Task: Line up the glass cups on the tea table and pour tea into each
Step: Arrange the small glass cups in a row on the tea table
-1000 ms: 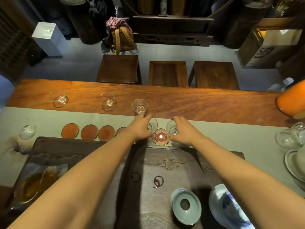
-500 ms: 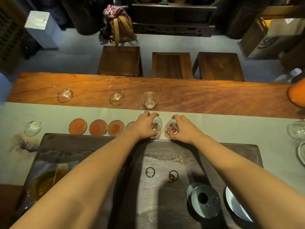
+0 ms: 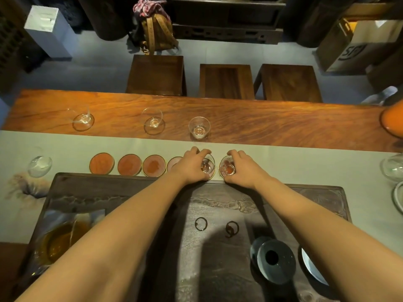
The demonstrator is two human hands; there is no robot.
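Tea room: long wooden counter (image 3: 261, 125), carved tea tray (image 3: 305, 197), coasters (image 3: 101, 166), three wooden stools (image 3: 226, 80) along its far edge.

Glossy wood table (image 3: 283, 127); clear glass cups (image 3: 199, 128); matt cloth runner (image 3: 305, 166).

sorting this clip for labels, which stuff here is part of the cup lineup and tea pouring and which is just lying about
Part of the job:
- left hand on a glass cup
- right hand on a second cup
- three cups on the wood
- red coasters
- tea tray

Lying about:
- backpack
- three stools
- cardboard box
- white block
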